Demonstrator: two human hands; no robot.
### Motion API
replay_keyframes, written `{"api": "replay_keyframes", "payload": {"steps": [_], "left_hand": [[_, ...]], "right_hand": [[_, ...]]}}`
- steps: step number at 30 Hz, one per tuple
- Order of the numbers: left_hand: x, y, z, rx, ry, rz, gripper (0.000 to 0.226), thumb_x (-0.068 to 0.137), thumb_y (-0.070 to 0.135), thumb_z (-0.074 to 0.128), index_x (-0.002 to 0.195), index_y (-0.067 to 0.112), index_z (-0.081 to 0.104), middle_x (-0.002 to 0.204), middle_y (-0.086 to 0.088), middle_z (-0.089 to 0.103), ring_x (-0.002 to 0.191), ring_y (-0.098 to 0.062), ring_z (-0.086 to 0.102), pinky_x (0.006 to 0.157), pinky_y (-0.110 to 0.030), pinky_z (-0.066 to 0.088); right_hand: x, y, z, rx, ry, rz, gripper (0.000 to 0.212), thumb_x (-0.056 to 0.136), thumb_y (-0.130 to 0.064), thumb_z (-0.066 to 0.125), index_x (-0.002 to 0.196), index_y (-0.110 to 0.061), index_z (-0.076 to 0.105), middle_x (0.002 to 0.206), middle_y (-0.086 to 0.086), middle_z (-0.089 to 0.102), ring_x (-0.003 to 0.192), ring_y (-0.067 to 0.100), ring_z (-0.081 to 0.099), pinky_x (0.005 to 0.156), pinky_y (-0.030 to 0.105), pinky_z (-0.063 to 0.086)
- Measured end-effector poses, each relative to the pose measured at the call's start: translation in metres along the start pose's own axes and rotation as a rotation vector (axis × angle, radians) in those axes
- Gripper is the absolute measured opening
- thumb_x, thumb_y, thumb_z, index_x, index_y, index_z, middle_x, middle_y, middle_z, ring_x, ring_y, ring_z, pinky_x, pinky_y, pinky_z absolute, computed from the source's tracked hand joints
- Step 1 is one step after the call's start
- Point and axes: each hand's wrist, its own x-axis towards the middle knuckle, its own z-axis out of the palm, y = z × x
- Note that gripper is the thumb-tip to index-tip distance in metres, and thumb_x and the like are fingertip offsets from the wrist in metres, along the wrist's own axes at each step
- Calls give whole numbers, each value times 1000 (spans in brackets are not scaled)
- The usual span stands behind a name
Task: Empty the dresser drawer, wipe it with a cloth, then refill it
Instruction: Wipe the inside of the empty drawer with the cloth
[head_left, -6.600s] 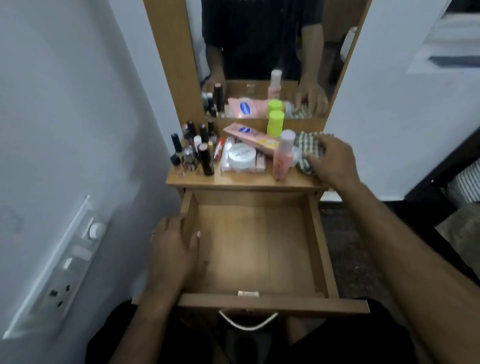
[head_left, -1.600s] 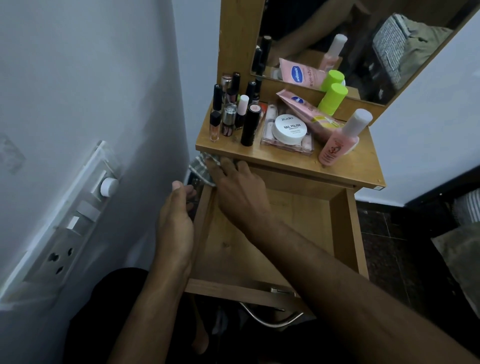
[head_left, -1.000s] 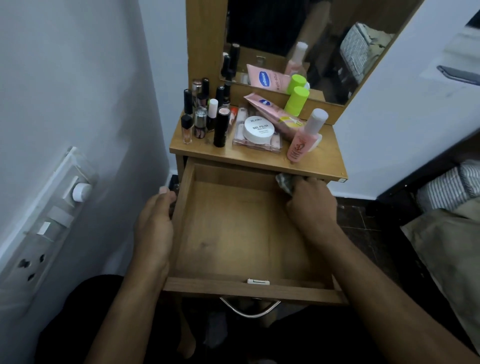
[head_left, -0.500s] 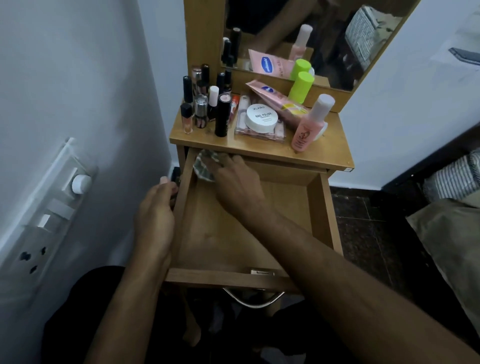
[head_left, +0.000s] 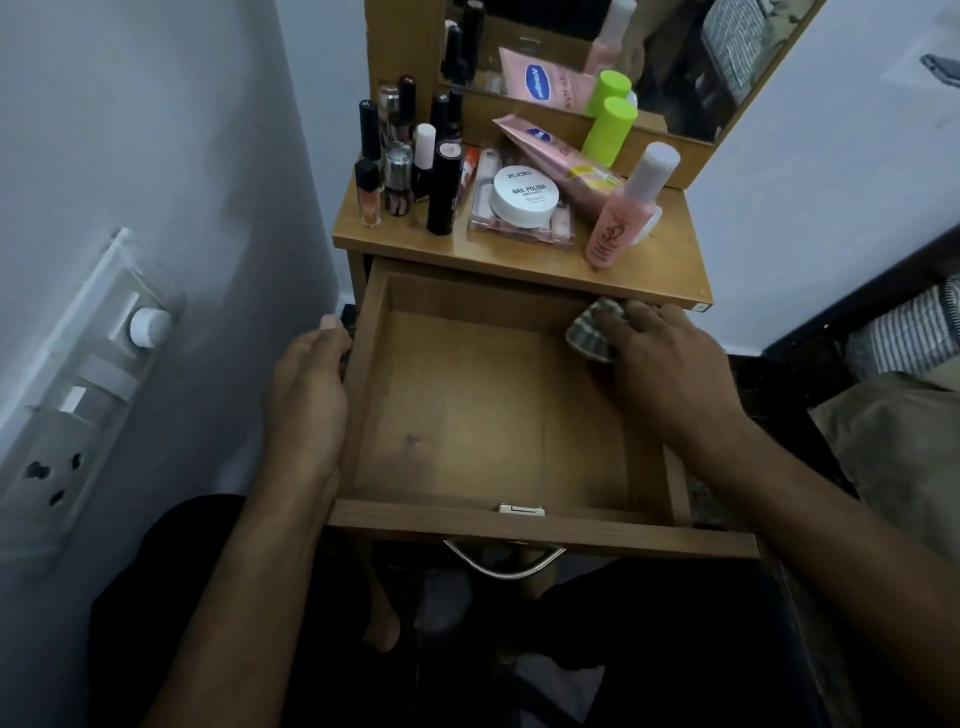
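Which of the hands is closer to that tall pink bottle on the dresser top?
The right hand, pressing the cloth into the drawer's far right corner just below the pink bottle. The left hand grips the drawer's opposite wall.

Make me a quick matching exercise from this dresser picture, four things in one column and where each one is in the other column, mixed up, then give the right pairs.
Things:
1. cloth
2. left hand
3. white nail polish jar
4. green-capped bottle

Places:
A. on the clear box on the dresser top
B. back right corner of the drawer, under the right hand
C. at the foot of the mirror
D. on the drawer's left wall

Pairs: 1-B, 2-D, 3-A, 4-C
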Motion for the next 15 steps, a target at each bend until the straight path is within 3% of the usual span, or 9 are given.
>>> {"api": "replay_keyframes", "payload": {"steps": [2, 7, 11, 15], "left_hand": [[1, 0, -1, 2, -9, 5, 32, 103, 48, 46, 94, 28, 69, 97, 10, 69, 94, -8, 65, 87, -40, 49], [2, -2, 0, -4, -29, -1, 32, 103, 47, 48, 89, 25, 66, 89, 10, 66, 84, -6, 62, 80, -37, 47], [3, -1, -2, 13, -24, -17, 39, 90, 60, 49, 101, 29, 70, 109, 8, 71, 104, -12, 65, 94, -44, 51], [3, -2, 0, 37, -20, -11, 33, 98, 54, 46, 102, 28, 67, 109, 12, 68, 103, -6, 62, 90, -36, 49]], "right_hand": [[-7, 15, -2, 19, -31, 55, 52, 95, -21, 60, 145, -18, 51, 126, 13, 61, 107, 31, 56, 76, 39, 50], [-50, 52, 3, 194, -112, 133, 47, 87, -6, 59, 133, -15, 63, 99, 15, 71, 81, 35, 62, 63, 37, 51], [-114, 47, -10, 262, -161, 50, 53, 82, -2, 62, 132, -18, 66, 118, 9, 70, 93, 33, 64, 73, 36, 52], [-136, 48, -17, 342, -103, 55, 56, 78, 1, 67, 126, -26, 71, 124, 11, 65, 100, 35, 65, 82, 38, 53]]}}
